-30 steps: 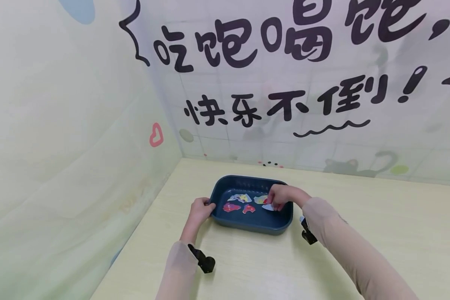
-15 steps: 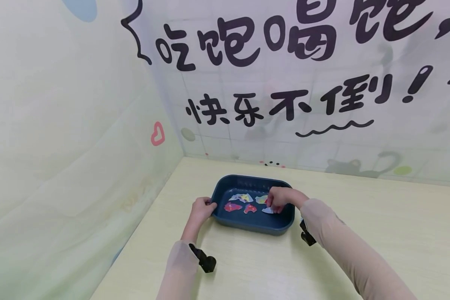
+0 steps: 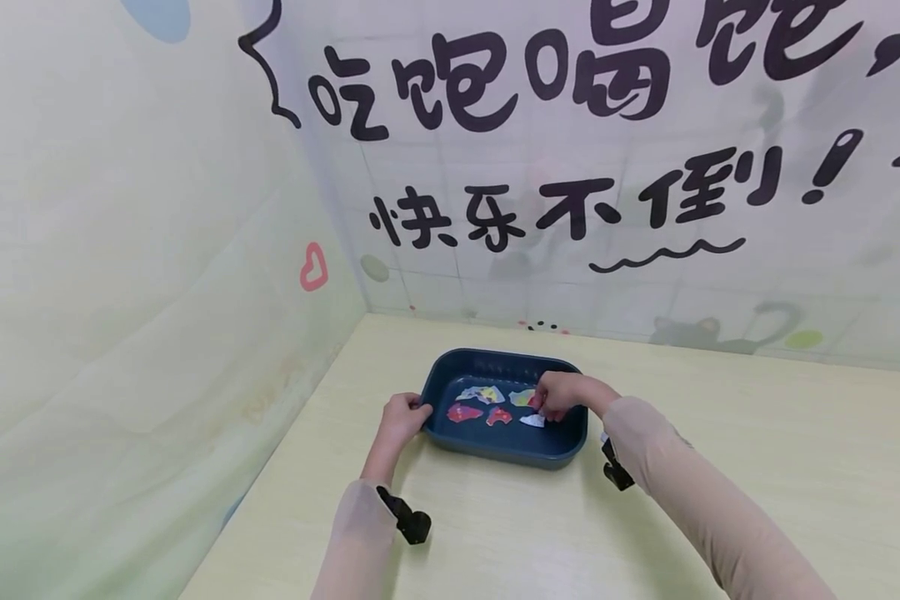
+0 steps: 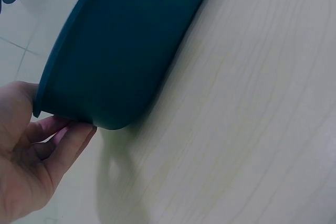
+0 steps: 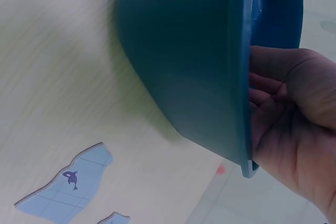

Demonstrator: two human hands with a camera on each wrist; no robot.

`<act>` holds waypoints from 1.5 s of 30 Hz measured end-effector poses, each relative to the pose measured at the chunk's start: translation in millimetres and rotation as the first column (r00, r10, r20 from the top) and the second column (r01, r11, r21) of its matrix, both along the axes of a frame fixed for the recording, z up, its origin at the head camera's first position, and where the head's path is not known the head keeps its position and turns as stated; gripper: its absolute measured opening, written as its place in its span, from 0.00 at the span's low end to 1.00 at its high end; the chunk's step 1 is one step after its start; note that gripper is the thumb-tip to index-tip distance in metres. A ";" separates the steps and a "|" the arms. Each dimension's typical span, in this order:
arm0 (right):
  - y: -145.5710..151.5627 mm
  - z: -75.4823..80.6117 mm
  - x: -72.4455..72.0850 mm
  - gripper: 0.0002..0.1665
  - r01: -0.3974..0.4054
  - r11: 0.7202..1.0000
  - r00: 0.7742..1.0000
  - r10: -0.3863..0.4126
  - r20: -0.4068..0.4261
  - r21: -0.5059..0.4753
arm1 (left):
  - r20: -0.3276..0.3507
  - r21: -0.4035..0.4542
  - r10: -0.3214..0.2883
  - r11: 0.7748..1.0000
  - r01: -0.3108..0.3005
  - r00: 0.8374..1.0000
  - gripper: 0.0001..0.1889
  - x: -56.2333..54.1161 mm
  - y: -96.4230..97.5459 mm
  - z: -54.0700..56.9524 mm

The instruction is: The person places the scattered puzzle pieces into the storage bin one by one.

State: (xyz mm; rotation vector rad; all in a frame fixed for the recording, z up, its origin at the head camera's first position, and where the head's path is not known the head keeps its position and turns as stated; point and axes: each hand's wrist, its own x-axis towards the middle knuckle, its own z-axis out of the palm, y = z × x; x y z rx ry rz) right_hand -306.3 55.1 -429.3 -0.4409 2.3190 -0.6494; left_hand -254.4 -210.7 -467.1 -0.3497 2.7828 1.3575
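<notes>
Fingers of the left hand [image 3: 403, 419]: bent round the left-end rim of the dark blue, smooth, round-cornered rectangular tray [image 3: 480, 447], gripping it. Fingers of the right hand [image 3: 566, 392]: bent downward inside the tray near its right end, tips at the pale blue-white flat piece [image 3: 532, 421]; whether they pinch it or only touch it, cannot tell, as the tray wall hides the tips in the right wrist view.

Tray stands upright on the pale wood-grain table [image 3: 510, 533]. Four more irregular flat pieces lie on its floor: yellow-and-white piece [image 3: 487, 395] at rear left, pink-red piece [image 3: 463, 412] in front of it, small red piece [image 3: 498, 416] near the middle, green-yellow piece with red [image 3: 522, 398] beside the right hand. Right wrist view: light blue piece with an orca print [image 5: 71, 182] on the table, outside the tray.
</notes>
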 end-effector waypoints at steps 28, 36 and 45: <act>44.0 26.9 6.7 0.18 0.066 0.967 0.997 -0.076 -0.031 -0.246 | 0.001 -0.028 0.004 1.000 -0.004 1.000 0.13 -0.2 0.6 -3.6; 64.7 26.1 10.2 0.19 0.117 0.940 0.983 -0.155 -0.097 -0.319 | -0.017 -0.035 -0.001 0.999 0.001 1.000 0.14 0.0 -0.3 -2.7; 87.4 21.4 14.4 0.19 0.163 0.917 0.964 -0.227 -0.139 -0.365 | -0.006 -0.025 -0.007 1.000 0.007 1.000 0.15 -2.2 -1.7 -6.2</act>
